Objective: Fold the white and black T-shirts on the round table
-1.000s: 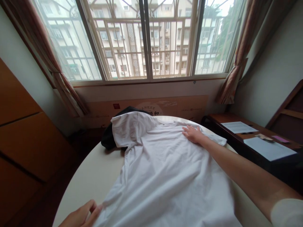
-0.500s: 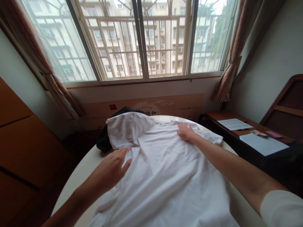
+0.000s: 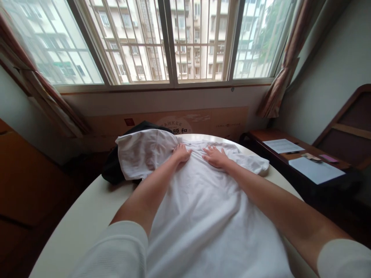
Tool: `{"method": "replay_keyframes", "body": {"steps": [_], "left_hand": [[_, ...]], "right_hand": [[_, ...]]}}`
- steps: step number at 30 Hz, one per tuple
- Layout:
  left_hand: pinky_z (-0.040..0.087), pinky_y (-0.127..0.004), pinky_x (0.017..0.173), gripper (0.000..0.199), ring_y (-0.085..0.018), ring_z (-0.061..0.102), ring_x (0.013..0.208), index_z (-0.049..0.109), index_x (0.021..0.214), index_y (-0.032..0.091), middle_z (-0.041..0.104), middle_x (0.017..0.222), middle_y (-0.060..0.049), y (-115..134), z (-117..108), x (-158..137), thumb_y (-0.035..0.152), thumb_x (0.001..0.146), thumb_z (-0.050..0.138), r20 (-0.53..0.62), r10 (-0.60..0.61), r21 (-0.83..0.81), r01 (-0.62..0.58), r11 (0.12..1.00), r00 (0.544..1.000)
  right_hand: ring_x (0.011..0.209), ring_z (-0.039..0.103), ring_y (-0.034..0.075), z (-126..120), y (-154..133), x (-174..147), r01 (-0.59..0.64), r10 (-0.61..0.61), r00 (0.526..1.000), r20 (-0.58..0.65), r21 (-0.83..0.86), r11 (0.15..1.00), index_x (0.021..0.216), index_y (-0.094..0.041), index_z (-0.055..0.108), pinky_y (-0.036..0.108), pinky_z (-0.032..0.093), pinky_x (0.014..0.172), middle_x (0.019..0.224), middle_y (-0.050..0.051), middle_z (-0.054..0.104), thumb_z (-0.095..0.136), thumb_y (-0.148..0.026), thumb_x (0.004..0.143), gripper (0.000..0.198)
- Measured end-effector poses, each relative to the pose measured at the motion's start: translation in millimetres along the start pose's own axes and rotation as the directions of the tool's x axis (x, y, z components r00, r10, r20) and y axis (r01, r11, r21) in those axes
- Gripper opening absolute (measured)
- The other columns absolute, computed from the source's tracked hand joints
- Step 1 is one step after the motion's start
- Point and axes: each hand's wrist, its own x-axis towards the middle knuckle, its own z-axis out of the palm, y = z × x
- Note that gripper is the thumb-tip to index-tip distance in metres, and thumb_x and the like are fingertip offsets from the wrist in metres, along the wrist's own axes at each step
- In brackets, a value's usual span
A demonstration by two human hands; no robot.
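A white T-shirt (image 3: pixel 199 216) lies spread over a round white table (image 3: pixel 72 227), its collar end toward the window and its body wrinkled. My left hand (image 3: pixel 181 153) rests on the cloth near the collar, fingers stretched forward. To its right, my right hand (image 3: pixel 215 156) lies flat on the shirt with fingers spread. The left sleeve of the shirt is draped over a black bundle (image 3: pixel 110 166), mostly hidden beneath it. The other sleeve reaches out toward the table's right edge.
Beyond the table stands a long printed cardboard box (image 3: pixel 116 124) under a barred window (image 3: pixel 171 46). On the right, a dark wooden bench or low table (image 3: pixel 261 139) bears paper sheets (image 3: pixel 315 170) and small items. Orange-brown cabinetry (image 3: pixel 17 173) is at the left.
My left hand has moved forward and right, from the shirt's left side to near the collar. My right hand has shifted slightly left along the shirt. The view has tilted down.
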Motion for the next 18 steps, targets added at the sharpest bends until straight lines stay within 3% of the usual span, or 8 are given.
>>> {"method": "replay_keyframes", "body": {"steps": [5, 7, 10, 12, 14, 18], "left_hand": [[0.019, -0.044, 0.133, 0.085, -0.032, 0.022, 0.164, 0.029, 0.166, 0.003, 0.022, 0.176, -0.022, -10.1, 13.2, 6.9, 0.060, 0.104, 0.029, -0.029, -0.044, -0.046, 0.042, 0.998, 0.999], [0.018, -0.045, 0.133, 0.087, -0.031, 0.020, 0.165, 0.028, 0.167, 0.004, 0.021, 0.177, -0.020, -14.4, 15.2, 5.6, 0.063, 0.103, 0.028, -0.040, -0.046, -0.042, 0.045, 0.998, 0.998], [0.019, -0.042, 0.133, 0.087, -0.030, 0.021, 0.165, 0.028, 0.167, 0.004, 0.022, 0.177, -0.020, -20.6, 16.7, 4.3, 0.062, 0.103, 0.028, -0.068, -0.050, -0.038, 0.047, 0.998, 0.996], [0.019, -0.041, 0.133, 0.087, -0.030, 0.022, 0.164, 0.028, 0.166, 0.003, 0.023, 0.177, -0.020, -23.6, 17.5, 4.1, 0.062, 0.102, 0.029, -0.085, -0.058, -0.038, 0.055, 0.998, 0.995], [0.018, -0.040, 0.133, 0.088, -0.030, 0.023, 0.164, 0.029, 0.166, 0.002, 0.023, 0.177, -0.021, -25.0, 17.9, 3.9, 0.062, 0.102, 0.029, -0.088, -0.062, -0.040, 0.058, 0.998, 0.994], [0.017, -0.039, 0.133, 0.086, -0.028, 0.022, 0.164, 0.030, 0.166, 0.004, 0.025, 0.176, -0.020, -24.5, 17.6, 2.0, 0.062, 0.102, 0.028, -0.091, -0.056, -0.052, 0.051, 0.997, 0.994]], "right_hand": [[0.165, 0.010, 0.038, 0.9, -15.5, -5.8, -0.055, 0.056, 0.998, -0.006, 0.023, 0.998, 0.172, -0.027, 0.024, 0.069, 0.005, 0.127, 0.180, 0.011, 0.013, 0.032, -0.071, 0.106, 0.080], [0.164, 0.018, 0.035, -6.3, -13.3, -10.5, -0.051, 0.053, 0.998, -0.037, 0.057, 0.997, 0.172, -0.022, 0.026, 0.061, 0.010, 0.130, 0.179, 0.013, 0.021, 0.034, -0.065, 0.108, 0.077], [0.156, 0.038, 0.030, -23.3, 5.2, -24.1, -0.135, 0.144, 0.970, -0.195, 0.057, 0.989, 0.171, -0.016, 0.025, 0.047, 0.025, 0.128, 0.170, 0.017, 0.042, 0.038, -0.044, 0.110, 0.068], [0.145, 0.051, 0.032, -34.4, 26.0, -36.1, -0.254, 0.255, 0.925, -0.282, 0.041, 0.966, 0.165, -0.012, 0.038, 0.047, 0.034, 0.121, 0.156, 0.021, 0.057, 0.041, -0.026, 0.106, 0.060], [0.137, 0.058, 0.038, -42.3, 49.6, -47.5, -0.373, 0.367, 0.885, -0.287, 0.038, 0.927, 0.149, -0.007, 0.058, 0.053, 0.043, 0.113, 0.142, 0.026, 0.065, 0.045, -0.015, 0.099, 0.052], [0.124, 0.066, 0.045, -49.9, 92.2, -59.7, -0.488, 0.484, 0.842, -0.239, 0.047, 0.871, 0.113, -0.010, 0.079, 0.060, 0.050, 0.102, 0.121, 0.027, 0.074, 0.063, -0.017, 0.089, 0.029]]}}
